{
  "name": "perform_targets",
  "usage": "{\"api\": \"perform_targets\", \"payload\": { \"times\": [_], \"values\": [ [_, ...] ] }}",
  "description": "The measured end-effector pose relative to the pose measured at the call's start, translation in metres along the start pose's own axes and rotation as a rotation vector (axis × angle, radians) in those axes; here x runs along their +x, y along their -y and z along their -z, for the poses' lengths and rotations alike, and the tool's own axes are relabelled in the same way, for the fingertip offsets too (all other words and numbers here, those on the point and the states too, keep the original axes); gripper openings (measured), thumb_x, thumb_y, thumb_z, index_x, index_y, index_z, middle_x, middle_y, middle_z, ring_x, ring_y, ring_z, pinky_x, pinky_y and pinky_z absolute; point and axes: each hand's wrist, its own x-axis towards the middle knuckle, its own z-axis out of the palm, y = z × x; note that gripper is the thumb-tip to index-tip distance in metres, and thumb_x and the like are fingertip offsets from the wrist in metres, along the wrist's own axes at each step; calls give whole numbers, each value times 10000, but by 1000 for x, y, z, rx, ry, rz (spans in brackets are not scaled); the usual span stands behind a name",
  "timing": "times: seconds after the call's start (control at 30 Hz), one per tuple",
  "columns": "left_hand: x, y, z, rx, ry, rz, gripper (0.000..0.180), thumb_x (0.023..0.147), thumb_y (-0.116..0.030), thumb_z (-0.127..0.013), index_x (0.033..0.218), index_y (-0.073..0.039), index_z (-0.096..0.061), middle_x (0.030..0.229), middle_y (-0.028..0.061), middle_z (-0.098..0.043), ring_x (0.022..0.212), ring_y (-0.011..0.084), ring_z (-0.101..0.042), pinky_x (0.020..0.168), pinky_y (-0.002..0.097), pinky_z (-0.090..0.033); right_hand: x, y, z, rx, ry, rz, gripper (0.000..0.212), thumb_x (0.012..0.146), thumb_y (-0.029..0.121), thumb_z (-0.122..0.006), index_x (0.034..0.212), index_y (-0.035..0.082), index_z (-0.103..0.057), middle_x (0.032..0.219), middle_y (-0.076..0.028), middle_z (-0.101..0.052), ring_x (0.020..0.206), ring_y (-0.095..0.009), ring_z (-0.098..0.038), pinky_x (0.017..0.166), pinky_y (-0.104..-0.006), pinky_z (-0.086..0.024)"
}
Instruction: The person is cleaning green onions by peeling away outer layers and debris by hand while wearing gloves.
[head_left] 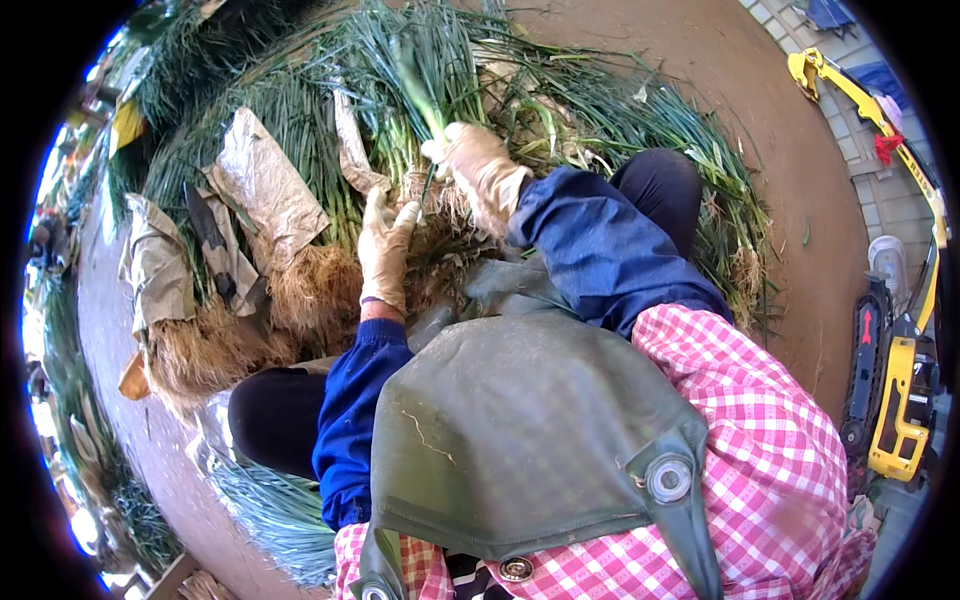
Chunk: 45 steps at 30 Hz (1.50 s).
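Note:
My right hand (480, 168), in a pale glove, is closed round a few spring onions (423, 95). Their green leaves point away from me, and roots hang under the hand. Close by on the left, my gloved left hand (385, 248) has its thumb and forefinger apart, with nothing seen between them. Just beyond its fingertips are the roots of a standing bunch of spring onions (402, 150) and a strip of brown paper (350, 145). Whether the fingertips touch these cannot be made out.
Left of my hands lie bunches with bushy roots (318, 290), partly wrapped in brown paper (262, 185). A dark-bladed tool (207, 240) rests among them. Loose spring onions (690, 150) spread beyond my right knee. A yellow excavator (900, 400) stands at the far right.

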Motion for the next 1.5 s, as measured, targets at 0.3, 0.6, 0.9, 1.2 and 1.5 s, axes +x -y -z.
{"api": "perform_targets", "payload": {
  "times": [0.3, 0.6, 0.9, 1.2, 1.5],
  "values": [
    [-1, 28, -14, -745, 111, 620, 184, 911, -192, -579, 952, -13, -596, 660, 23, -543, 500, 83, -475, 410, 186, -436, 14, -26, 1, -599, 74, -21, 426, 852, 469, -522, 984, 77, -623, 906, -136, -664, 860, -321, -632, 772, -402, -462],
    [-7, -14, -18, -944, 236, 430, 182, 899, -203, -582, 894, -23, -608, 530, -42, -466, 419, 75, -425, 428, 210, -358, 60, -65, -11, -931, 17, -58, 351, 786, 371, -640, 927, 52, -678, 931, -157, -676, 880, -322, -658, 723, -411, -507],
    [5, 1, -2, -962, -23, 348, 264, 857, -123, -605, 1078, 21, -597, 961, 134, -666, 844, 199, -652, 730, 284, -529, 30, -27, 5, 248, 508, -167, 186, 842, 251, -652, 821, 69, -626, 615, 2, -570, 435, -79, -442, 386, -239, -330],
    [5, 41, -25, -980, 185, 586, 177, 918, -178, -549, 1014, -31, -575, 765, 138, -644, 578, 210, -603, 499, 302, -516, 25, -56, -12, 352, 733, -400, 223, 843, 280, -640, 786, 64, -651, 605, 15, -539, 501, -100, -463, 455, -264, -315],
    [-13, 1, -32, -862, 385, 568, 270, 911, -168, -535, 1126, -8, -571, 744, 120, -645, 573, 180, -596, 507, 278, -501, 41, -69, -25, 613, 328, -219, 247, 872, 189, -607, 938, -46, -639, 721, -85, -650, 558, -172, -598, 497, -308, -493]
  ]
}}
